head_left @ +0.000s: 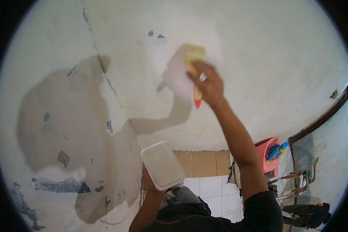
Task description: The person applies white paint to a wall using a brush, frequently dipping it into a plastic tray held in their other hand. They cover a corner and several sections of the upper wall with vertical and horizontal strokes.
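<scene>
My right hand [210,83] is raised against the wall [259,77] in front and grips a paintbrush [196,53]. The brush has wide, pale yellow bristles, pointing up at the wall surface, and a wooden handle with a red tip below my fingers. My left hand [150,181] holds a white rectangular plastic tub [171,185] low, near the wall corner. Pale, whitish paint appears to fill the tub; most of the fingers under it are hidden.
The left wall [65,135] has dark patches of peeled paint, and a crack runs down the corner. Brown cardboard [204,164] lies along the wall's foot on white floor tiles [210,187]. At right are a pink basin [268,154], a wooden chair [303,176] and dark clothing [309,214].
</scene>
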Motion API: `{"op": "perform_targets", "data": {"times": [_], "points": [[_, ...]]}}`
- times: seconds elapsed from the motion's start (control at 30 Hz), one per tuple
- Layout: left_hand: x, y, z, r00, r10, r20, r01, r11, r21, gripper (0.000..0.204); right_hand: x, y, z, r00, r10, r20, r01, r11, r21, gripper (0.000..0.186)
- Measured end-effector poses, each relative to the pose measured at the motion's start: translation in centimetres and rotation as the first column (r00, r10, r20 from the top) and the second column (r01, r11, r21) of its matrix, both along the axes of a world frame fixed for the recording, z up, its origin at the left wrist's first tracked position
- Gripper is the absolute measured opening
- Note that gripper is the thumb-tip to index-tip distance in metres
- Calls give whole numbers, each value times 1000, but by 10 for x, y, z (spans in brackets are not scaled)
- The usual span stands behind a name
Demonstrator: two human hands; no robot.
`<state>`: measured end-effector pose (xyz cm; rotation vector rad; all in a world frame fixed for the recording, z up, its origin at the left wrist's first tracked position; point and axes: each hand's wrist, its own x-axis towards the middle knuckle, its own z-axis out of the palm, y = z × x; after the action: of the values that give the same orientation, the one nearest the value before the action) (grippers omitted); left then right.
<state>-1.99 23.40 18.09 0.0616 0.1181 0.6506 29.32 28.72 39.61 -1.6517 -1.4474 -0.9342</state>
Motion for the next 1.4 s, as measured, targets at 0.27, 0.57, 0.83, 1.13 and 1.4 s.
{"op": "perform_targets", "data": {"times": [0.27,0.57,0.83,1.13,1.4], "points": [[2,-7,16,982,54,-183,-51,999,20,63,4,-36,-187,925,267,270,-46,786,-617,11],[5,-1,15,1000,-6,23,4,996,87,64,26,-42,56,984,141,-106,-148,986,-69,25],[12,-8,27,1000,-24,-7,24,999,24,64,74,-50,-91,847,23,531,105,972,-210,27],[7,-2,17,998,-57,-33,59,997,56,65,84,-95,-115,995,82,-49,-89,591,-802,27],[6,-5,14,999,13,33,-16,995,98,66,56,-89,95,956,-38,291,71,992,-107,26]]}}
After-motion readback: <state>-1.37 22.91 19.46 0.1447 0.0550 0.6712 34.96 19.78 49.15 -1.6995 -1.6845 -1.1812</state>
